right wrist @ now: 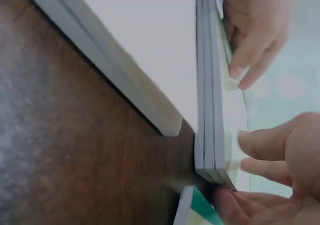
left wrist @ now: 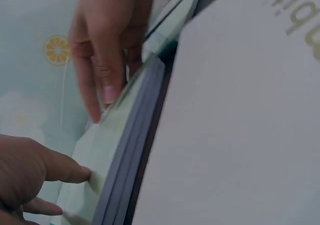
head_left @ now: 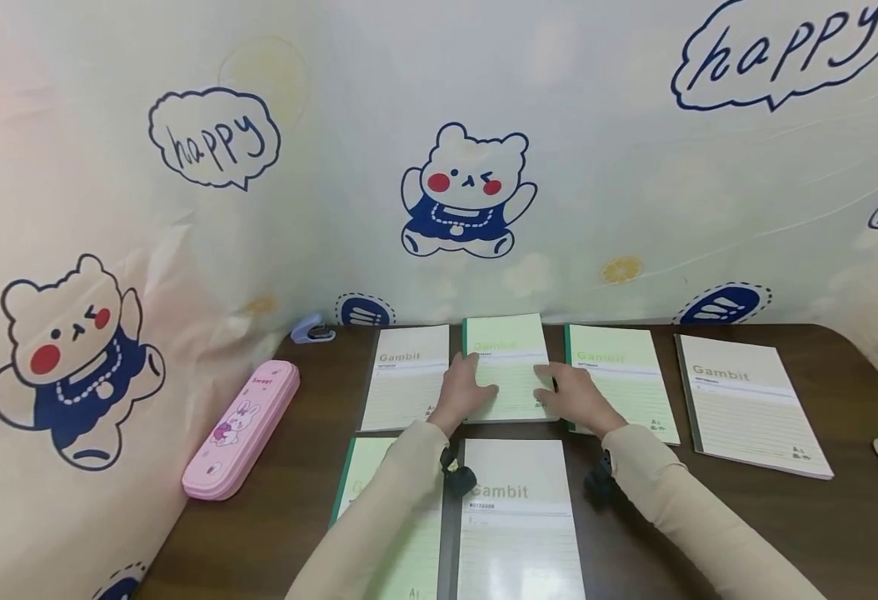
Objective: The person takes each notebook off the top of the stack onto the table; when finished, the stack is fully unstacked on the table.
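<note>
A stack of green-covered notebooks (head_left: 510, 354) lies at the back middle of the dark table, between my two hands. My left hand (head_left: 463, 392) touches its left side, with the thumb over the cover and the fingers extended. On the opposite side, my right hand (head_left: 577, 396) has fairly straight fingers spread at the edge and cover. The right wrist view shows the stacked page edges (right wrist: 206, 95) lined up, with the right hand (right wrist: 280, 170) at the lower corner. A white Gambit notebook (head_left: 517, 533) lies just in front.
A white notebook (head_left: 406, 375) sits left of the stack; a green one (head_left: 619, 371) and another white one (head_left: 746, 400) sit right. Under my left forearm is a green notebook (head_left: 416, 542). A pink pencil case (head_left: 242, 429) and a blue clip-like object (head_left: 311, 329) are at left.
</note>
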`<state>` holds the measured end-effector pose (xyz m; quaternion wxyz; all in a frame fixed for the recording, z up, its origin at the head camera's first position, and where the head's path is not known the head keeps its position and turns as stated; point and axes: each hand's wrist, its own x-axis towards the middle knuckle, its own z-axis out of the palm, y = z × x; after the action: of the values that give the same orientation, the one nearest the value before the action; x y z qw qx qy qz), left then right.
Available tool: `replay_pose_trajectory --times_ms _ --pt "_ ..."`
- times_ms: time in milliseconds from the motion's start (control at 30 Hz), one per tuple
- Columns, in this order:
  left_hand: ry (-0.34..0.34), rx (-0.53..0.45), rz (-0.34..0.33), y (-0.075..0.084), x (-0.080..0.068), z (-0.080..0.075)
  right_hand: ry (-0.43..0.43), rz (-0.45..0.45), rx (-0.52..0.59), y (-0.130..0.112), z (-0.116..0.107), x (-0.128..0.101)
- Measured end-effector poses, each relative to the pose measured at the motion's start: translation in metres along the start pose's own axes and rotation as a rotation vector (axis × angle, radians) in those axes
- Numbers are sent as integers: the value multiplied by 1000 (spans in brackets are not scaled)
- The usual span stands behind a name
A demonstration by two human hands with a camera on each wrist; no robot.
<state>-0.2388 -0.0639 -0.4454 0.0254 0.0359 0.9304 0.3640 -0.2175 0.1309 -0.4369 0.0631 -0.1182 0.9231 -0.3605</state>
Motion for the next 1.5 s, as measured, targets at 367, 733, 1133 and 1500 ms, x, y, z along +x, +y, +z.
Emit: replay_pose_trajectory --times_ms 367,733,1133,1500 --pt "-17 -28 52 4 -1 7 114 100 -5 0 1 13" --pt "-19 -175 15 -5 -3 7 86 154 118 -3 -19 19" --pt "-20 -155 -24 -3 -6 -1 82 140 431 12 -40 0" --pt "-40 -3 -19 -2 -2 -1 276 109 169 59 -106 -149"
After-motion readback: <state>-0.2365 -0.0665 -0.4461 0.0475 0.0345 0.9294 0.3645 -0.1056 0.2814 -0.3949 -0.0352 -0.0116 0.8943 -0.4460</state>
